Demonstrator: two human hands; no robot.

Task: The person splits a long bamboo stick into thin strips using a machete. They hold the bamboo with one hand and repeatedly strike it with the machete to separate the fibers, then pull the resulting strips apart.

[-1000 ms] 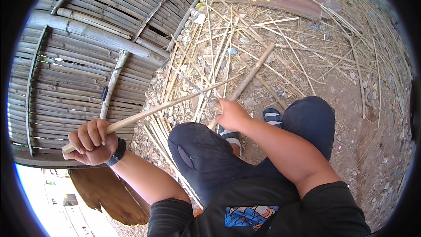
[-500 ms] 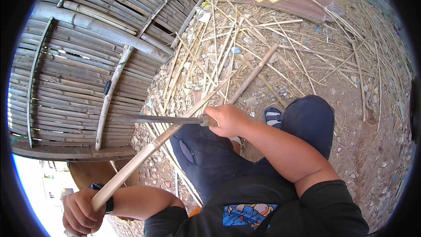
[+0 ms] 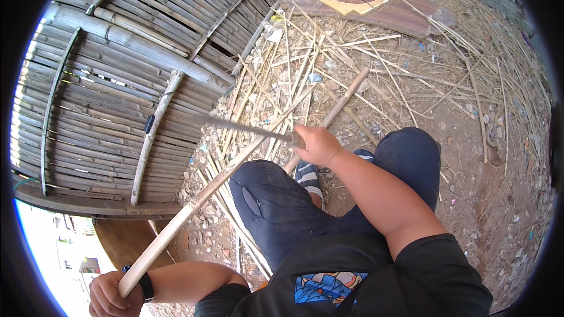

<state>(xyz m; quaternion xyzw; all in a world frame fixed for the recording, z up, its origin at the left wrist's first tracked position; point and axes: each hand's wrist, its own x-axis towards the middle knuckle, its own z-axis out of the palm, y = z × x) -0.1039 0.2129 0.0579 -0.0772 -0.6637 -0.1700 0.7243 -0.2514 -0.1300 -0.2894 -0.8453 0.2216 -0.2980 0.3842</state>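
A pale strip (image 3: pixel 191 206), slanted beside the left knee (image 3: pixel 254 183), is gripped at its lower end by the left hand (image 3: pixel 110 296), while a motion-blurred knife (image 3: pixel 252 130) is clasped in the right hand (image 3: pixel 319 145).

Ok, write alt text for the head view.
A person's left hand grips a long pale wooden strip; the right hand holds a long grey-bladed knife seen crossing it. Thin tan strips litter stony brown ground beside a slatted bamboo wall.
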